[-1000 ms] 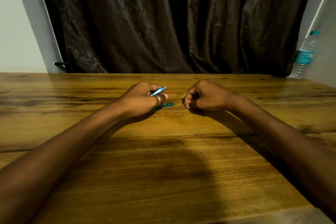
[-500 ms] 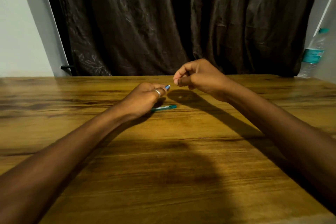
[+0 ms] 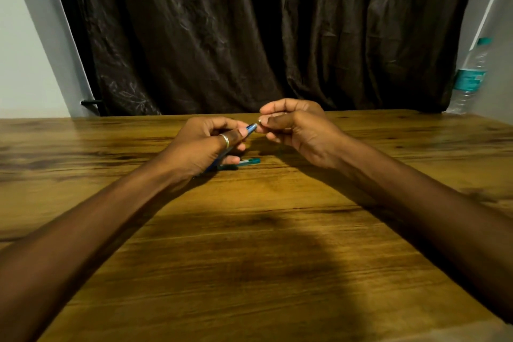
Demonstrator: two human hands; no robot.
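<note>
My left hand [image 3: 206, 144], with a ring on one finger, grips a blue pen [image 3: 251, 128] just above the wooden table [image 3: 249, 244]; the pen's end points up and right. My right hand [image 3: 301, 130] is raised beside it, and its thumb and forefinger pinch something small and pale at the pen's end. What that small piece is I cannot make out. A teal pen part [image 3: 249, 161] lies flat on the table under my left hand, partly hidden by the fingers.
A dark brown curtain [image 3: 263, 30] hangs behind the table's far edge. A clear plastic water bottle [image 3: 470, 78] with a teal label and cap stands at the far right corner, by the wall.
My right hand has lifted off the table and come left to the pen's end. My left hand has risen slightly with the pen. The teal part has stayed on the table.
</note>
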